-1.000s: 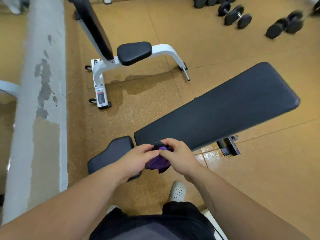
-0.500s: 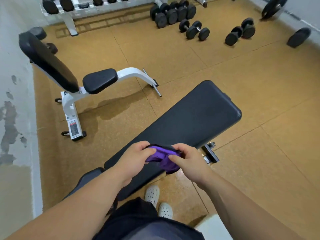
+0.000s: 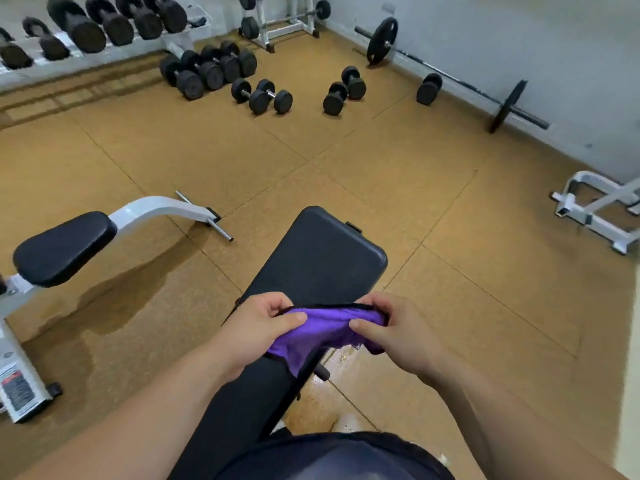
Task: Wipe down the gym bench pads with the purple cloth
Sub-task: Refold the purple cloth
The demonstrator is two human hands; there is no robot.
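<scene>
A long black bench pad (image 3: 322, 258) runs away from me in the middle of the view. Above its near half, both hands hold the purple cloth (image 3: 322, 330), which has a dark edge and is stretched between them. My left hand (image 3: 258, 327) pinches the cloth's left end between thumb and fingers. My right hand (image 3: 394, 327) pinches its right end the same way. The cloth sags below the hands, and I cannot tell whether it touches the pad.
A second bench with a black seat pad (image 3: 62, 247) and white frame (image 3: 162, 207) stands at the left. Several dumbbells (image 3: 263, 95) lie on the orange floor ahead, with a barbell (image 3: 450, 74) along the right wall and a white frame (image 3: 599, 209) at far right.
The view has swung up and right, so the bench now points away from me. My hands have pulled apart and spread the bunched cloth wider over the pad.
</scene>
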